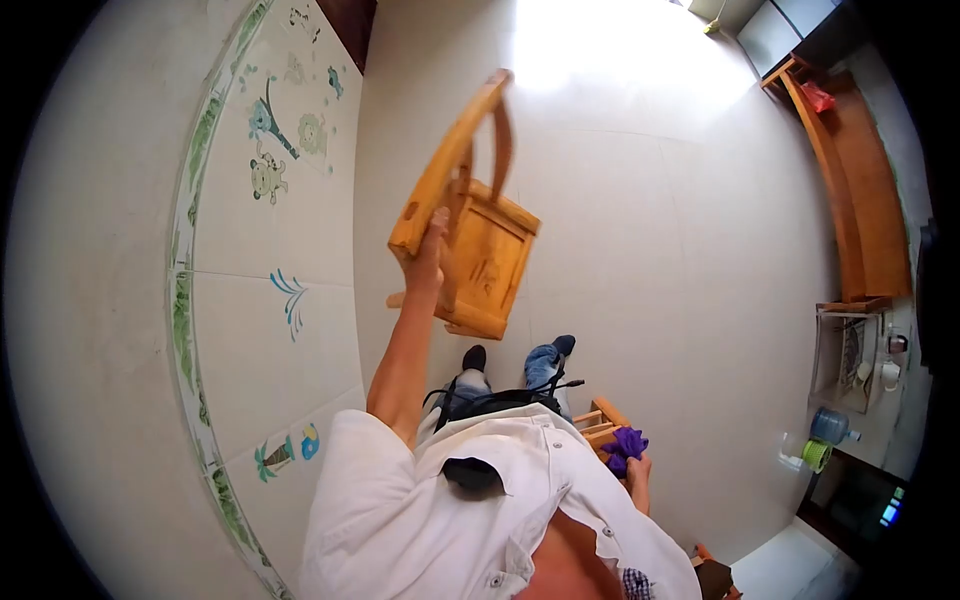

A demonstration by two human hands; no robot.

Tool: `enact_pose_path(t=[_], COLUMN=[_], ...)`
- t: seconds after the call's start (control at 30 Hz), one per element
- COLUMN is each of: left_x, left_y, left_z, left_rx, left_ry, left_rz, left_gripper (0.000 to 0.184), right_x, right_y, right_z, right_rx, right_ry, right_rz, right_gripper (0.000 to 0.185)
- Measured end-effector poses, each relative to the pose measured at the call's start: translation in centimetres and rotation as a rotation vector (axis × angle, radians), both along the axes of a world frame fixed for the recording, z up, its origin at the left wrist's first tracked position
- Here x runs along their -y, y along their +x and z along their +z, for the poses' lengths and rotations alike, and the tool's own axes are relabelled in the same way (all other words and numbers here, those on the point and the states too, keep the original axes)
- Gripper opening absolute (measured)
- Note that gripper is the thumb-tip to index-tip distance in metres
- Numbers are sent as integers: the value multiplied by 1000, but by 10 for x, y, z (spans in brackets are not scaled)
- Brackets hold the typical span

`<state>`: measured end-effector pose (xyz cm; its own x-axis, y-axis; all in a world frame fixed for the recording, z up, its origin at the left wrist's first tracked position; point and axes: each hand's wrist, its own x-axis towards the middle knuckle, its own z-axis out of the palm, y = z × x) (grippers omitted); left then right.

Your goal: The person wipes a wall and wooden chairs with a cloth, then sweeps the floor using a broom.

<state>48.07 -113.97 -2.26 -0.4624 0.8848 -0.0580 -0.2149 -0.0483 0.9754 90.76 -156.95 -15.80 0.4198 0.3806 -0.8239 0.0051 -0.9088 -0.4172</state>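
A small wooden chair [490, 265] hangs tilted in front of me, off the floor as far as I can see. Its seat has a dark carved mark, and its curved back points up and away. My left hand [435, 250] is closed around the chair's frame near the back; part of the fingers is hidden by the wood. Low at my right side, my right hand [638, 474] grips a bunched purple cloth [625, 447]. Beside that cloth shows part of another wooden piece with slats [603, 415], mostly hidden by my body; whether the hand touches it I cannot tell.
A tiled wall [310, 230] with animal and palm pictures runs along the left. Pale glossy floor [680, 250] spreads ahead. On the right stand a long wooden bench [860, 200] with a red item [817, 97], a wire rack [848, 360] and a blue water bottle [828, 427].
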Motion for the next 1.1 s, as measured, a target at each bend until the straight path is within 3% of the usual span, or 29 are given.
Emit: enact_pose_path(t=[0.17, 0.4, 0.7, 0.8, 0.87, 0.93, 0.97, 1.1], left_x=[39, 120, 221, 245, 263, 263, 261, 257], left_y=[-64, -165, -264, -298, -350, -369, -372, -396], left_z=[6, -10, -36, -48, -94, -90, -85, -84], left_rx=[41, 140, 224, 128, 241, 366, 345, 355], left_ry=[25, -25, -75, -101, -79, -141, -154, -241], left_rz=[340, 577, 566, 574, 560, 548, 567, 651], left_gripper=[27, 26, 22, 24, 25, 25, 25, 27], right_x=[8, -36, -56, -65, -60, -48, -52, -53], right_y=[-28, -40, -4, -27, -22, -16, -32, -46], right_z=[18, 73, 62, 81, 77, 67, 80, 102], right_rx=[8, -63, -1, -44, -9, 38, 82, 59], right_ry=[-3, 44, 109, 224, 206, 203, 188, 168], right_rz=[2, 29, 242, 186, 196, 233, 153, 90], right_gripper=[37, 39, 38, 37, 38, 39, 30, 35])
